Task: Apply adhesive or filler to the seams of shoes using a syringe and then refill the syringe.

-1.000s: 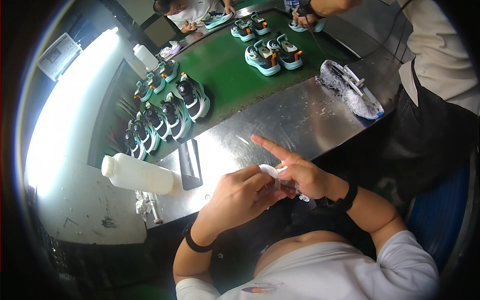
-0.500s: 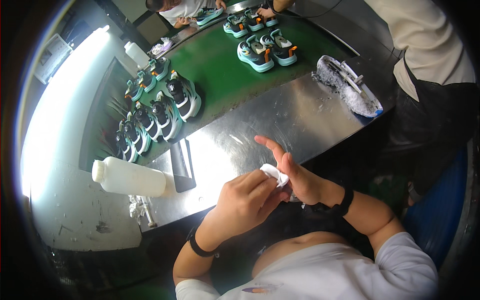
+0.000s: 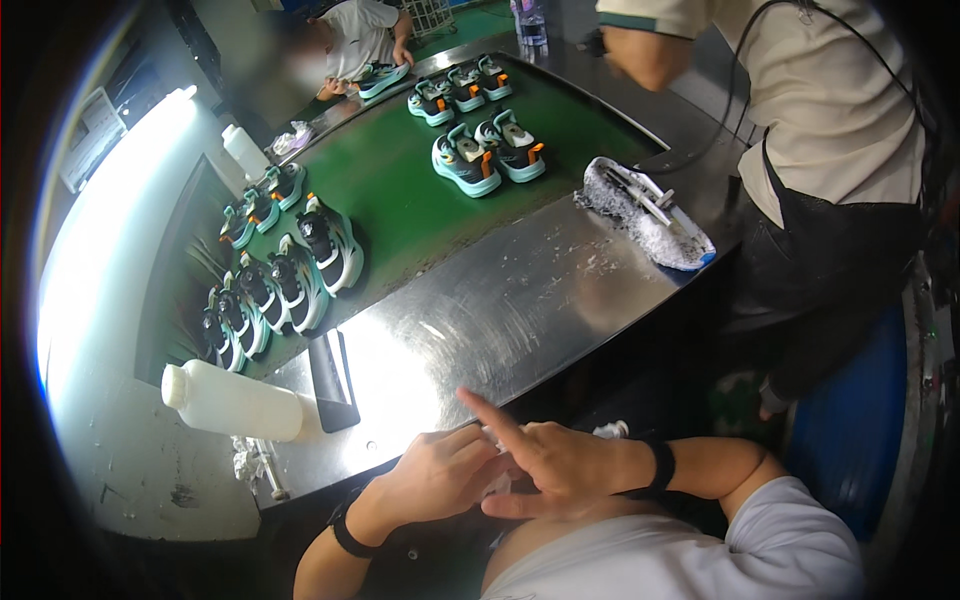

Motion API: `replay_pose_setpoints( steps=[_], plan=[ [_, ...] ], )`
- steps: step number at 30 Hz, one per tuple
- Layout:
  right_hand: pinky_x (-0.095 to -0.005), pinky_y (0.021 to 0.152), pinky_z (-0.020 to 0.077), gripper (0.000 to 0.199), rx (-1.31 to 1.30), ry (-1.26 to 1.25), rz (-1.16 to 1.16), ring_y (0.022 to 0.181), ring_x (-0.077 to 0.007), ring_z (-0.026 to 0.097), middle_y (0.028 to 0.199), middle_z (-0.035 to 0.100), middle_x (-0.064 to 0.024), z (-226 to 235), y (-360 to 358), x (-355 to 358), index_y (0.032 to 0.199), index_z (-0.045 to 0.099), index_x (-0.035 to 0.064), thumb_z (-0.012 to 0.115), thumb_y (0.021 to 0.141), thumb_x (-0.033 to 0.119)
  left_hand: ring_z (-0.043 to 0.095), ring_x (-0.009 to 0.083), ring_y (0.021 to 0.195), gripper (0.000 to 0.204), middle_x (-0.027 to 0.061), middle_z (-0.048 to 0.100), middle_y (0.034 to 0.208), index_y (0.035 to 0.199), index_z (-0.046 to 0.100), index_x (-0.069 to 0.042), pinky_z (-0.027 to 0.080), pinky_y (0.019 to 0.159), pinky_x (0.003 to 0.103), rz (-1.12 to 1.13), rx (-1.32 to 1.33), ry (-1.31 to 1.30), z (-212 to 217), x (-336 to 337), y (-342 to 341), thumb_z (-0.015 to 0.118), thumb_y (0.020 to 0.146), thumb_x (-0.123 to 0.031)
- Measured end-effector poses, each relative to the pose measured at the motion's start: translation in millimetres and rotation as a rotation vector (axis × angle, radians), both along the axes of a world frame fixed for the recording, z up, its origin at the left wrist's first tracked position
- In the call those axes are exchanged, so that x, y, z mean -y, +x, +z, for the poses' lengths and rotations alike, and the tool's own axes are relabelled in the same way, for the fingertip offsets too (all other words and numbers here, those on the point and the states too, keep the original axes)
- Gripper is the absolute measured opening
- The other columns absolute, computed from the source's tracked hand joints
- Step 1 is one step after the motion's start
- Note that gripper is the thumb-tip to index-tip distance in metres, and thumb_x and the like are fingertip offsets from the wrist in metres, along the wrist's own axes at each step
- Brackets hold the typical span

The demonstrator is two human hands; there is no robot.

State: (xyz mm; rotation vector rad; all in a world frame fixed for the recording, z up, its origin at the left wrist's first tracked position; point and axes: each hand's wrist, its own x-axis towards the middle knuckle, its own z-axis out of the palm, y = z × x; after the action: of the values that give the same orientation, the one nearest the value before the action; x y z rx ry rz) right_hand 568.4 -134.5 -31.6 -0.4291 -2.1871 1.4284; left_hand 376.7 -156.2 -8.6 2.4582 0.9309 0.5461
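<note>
My left hand (image 3: 435,473) is closed on a small white cloth (image 3: 497,485), held low at the near edge of the metal table. Close against it is my right hand (image 3: 560,462), palm turned inward, with index finger and thumb stretched out. The cloth lies between the two hands and is mostly covered by them. Some of the right hand's fingers are hidden. Just behind the right wrist shows a small whitish thing (image 3: 612,430) that I cannot make out.
A white plastic bottle (image 3: 238,402) lies beside a dark phone-like slab (image 3: 334,385). Sneakers (image 3: 325,245) stand in groups on the green belt (image 3: 395,215). A fluff-covered shoe-shaped piece (image 3: 645,215) rests at right, near a standing co-worker (image 3: 830,150). Another person (image 3: 355,45) handles a shoe (image 3: 382,80).
Both hands have come down and left toward my body, and the right hand now covers more of the cloth. The view has shifted. The co-worker's arm at right has moved.
</note>
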Motion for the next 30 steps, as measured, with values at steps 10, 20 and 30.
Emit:
replay_pose_setpoints(
  steps=[10, 20, 30],
  plan=[
    [-0.0386, 0.083, 0.0382, 0.027, 0.141, 0.446, -0.081, 0.069, -0.0217, 0.058, 0.07, 0.059, -0.0052, -19, 16, -7, 0.1, 0.057, 0.0013, 0.063, 0.081, 0.019, 0.055, 0.0237, 0.052, 0.016, 0.0103, 0.053, 0.068, 0.08, 0.054, 0.001, 0.044, 0.045, 0.033, 0.13, -0.009, -0.002, 19, 10, -10, 0.068, 0.073, -0.002],
    [-0.0359, 0.064, 0.045, 0.024, -0.058, 0.423, -0.292, 0.067, -0.0263, 0.059, 0.071, 0.059, -0.0118, -40, 10, -6, 0.091, 0.057, 0.0009, 0.068, 0.072, 0.01, 0.055, 0.0256, 0.051, 0.016, 0.011, 0.055, 0.066, 0.076, 0.057, 0.0, 0.043, 0.046, 0.033, 0.153, -0.059, -0.125, 13, -2, -11, 0.07, 0.075, -0.009],
    [-0.0315, 0.057, 0.0416, 0.014, -0.082, 0.888, -0.453, 0.061, -0.0192, 0.053, 0.063, 0.05, -0.0067, -34, 11, -14, 0.086, 0.057, 0.002, 0.06, 0.076, 0.012, 0.053, 0.0256, 0.048, 0.016, 0.0105, 0.051, 0.059, 0.07, 0.056, 0.0, 0.04, 0.045, 0.034, 0.19, 0.117, -0.381, 5, -5, -9, 0.065, 0.08, -0.01]
  ],
)
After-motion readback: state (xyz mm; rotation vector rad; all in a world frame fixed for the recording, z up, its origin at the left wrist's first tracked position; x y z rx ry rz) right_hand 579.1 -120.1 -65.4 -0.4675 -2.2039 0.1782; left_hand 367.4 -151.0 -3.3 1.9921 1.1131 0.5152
